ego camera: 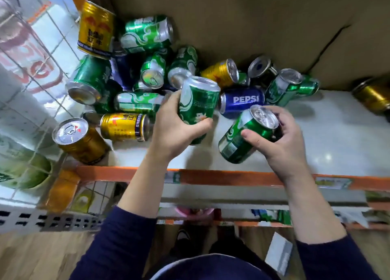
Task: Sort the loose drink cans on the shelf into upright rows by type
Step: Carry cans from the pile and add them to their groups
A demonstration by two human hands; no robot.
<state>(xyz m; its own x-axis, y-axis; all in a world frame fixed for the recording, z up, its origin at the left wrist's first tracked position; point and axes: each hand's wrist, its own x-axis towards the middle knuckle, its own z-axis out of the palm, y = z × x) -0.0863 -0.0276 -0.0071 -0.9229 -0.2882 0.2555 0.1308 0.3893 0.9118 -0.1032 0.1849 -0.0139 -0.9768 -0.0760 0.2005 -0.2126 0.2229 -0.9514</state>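
Observation:
My left hand [176, 130] grips a green can [199, 102] by its side, held tilted above the white shelf [329, 136]. My right hand [280, 140] holds a second green can [247, 134], also tilted, its silver top facing up. Behind them lies a jumble of loose cans: several green ones [145, 32], a blue Pepsi can [242, 100] on its side, and gold cans [124, 127]. One gold can [79, 138] stands upright at the front left, another [96, 30] leans at the back left. A further gold can [373, 95] lies at the far right.
Brown cardboard [253, 22] walls the back of the shelf. An orange rail [232, 177] marks the front edge. A white wire grid [38, 69] closes the left side, with packaged goods behind it. Lower shelves and the wood floor lie below.

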